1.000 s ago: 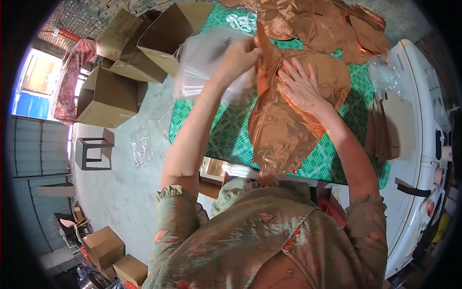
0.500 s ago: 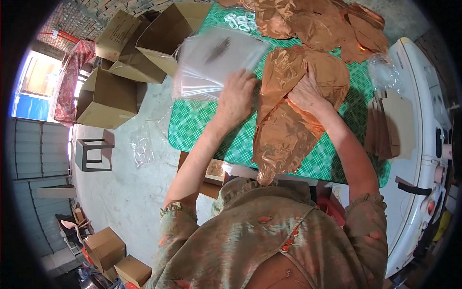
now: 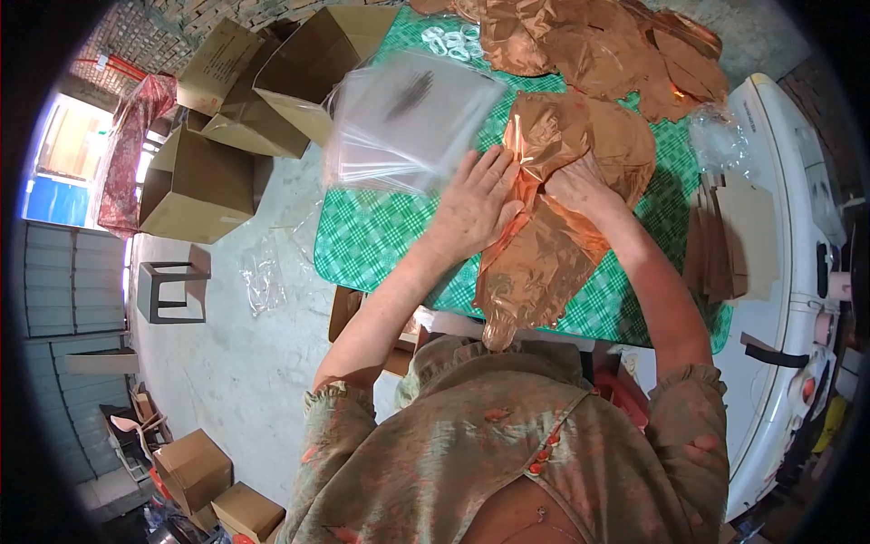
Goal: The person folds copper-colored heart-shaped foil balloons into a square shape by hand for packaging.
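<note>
A flat, uninflated copper-coloured foil balloon lies on the green checked tablecloth, its narrow tail hanging over the front edge. My left hand rests flat on the balloon's left side, fingers stretched out against a raised fold. Over on the right, my right hand presses into the middle of the foil; its fingertips are hidden by the folded layer. A stack of clear plastic bags with a dark printed mark lies just beyond my left hand.
More copper foil balloons are heaped at the far side, beside white rings. Brown card pieces and a crumpled clear bag are at the right. Open cardboard boxes and a grey stool stand on the left floor.
My left hand has moved right, from beside the clear bags onto the foil. The balloon's left part is now pushed inward and folded. My right hand stays in about the same place.
</note>
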{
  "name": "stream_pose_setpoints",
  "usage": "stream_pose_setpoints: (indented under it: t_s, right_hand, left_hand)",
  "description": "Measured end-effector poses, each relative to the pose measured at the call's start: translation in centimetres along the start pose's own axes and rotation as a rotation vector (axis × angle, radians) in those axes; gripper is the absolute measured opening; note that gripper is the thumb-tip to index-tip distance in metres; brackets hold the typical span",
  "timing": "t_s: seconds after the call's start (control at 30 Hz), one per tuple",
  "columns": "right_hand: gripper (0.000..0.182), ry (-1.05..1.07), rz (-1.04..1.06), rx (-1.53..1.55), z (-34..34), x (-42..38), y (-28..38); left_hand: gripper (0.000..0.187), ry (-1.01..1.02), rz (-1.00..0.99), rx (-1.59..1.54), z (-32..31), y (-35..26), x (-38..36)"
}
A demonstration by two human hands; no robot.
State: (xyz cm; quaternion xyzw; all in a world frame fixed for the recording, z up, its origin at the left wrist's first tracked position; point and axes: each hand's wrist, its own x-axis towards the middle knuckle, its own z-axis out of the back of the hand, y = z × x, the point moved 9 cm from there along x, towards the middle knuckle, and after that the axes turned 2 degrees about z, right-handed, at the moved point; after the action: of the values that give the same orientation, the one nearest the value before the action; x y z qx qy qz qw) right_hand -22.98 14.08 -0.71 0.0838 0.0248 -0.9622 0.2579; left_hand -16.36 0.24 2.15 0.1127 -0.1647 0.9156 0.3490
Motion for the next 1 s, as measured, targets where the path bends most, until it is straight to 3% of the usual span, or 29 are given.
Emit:
stream_pose_setpoints:
  t_s: [0.1, 0.2, 0.5, 0.6, 0.7, 0.77, 0.83, 0.9, 1.0]
  right_hand:
    - [0.058, -0.349, 0.088, 0.160, 1.2, -0.3, -0.1]
    - [0.057, -0.412, 0.085, 0.116, 1.1, -0.4, -0.3]
    - [0.056, -0.429, 0.104, 0.077, 0.1, 0.2, -0.6]
    - [0.052, -0.260, 0.048, 0.226, 1.0, -0.1, -0.6]
    - [0.049, -0.354, 0.012, 0.403, 2.0, 0.3, -2.8]
    - [0.048, -0.211, -0.136, 0.107, 2.4, 0.6, -6.0]
    - [0.046, -0.338, -0.240, -0.036, 3.8, 0.0, -9.9]
    - [0.046, -0.743, -0.300, -0.034, 6.0, -2.4, -12.9]
    - [0.045, -0.984, -0.184, -0.098, 7.8, -4.9, -10.4]
  left_hand:
    - [0.070, -0.020, -0.019, 0.066, -0.1, -0.5, -0.1]
    - [0.070, 0.041, 0.019, 0.032, -0.4, -0.4, -0.1]
    - [0.071, 0.049, 0.020, 0.053, -0.5, -0.4, -0.1]
    - [0.070, 0.049, 0.012, 0.062, -0.6, -0.3, -0.1]
    - [0.070, 0.055, 0.016, 0.062, -0.7, -0.3, -0.1]
    - [0.069, 0.063, 0.014, 0.078, -0.7, -0.3, -0.1]
    - [0.068, 0.069, 0.016, 0.081, -0.7, -0.4, -0.1]
    - [0.067, 0.070, 0.019, 0.074, -0.7, -0.4, -0.1]
    - [0.067, 0.077, 0.024, 0.060, -0.7, -0.3, -0.1]
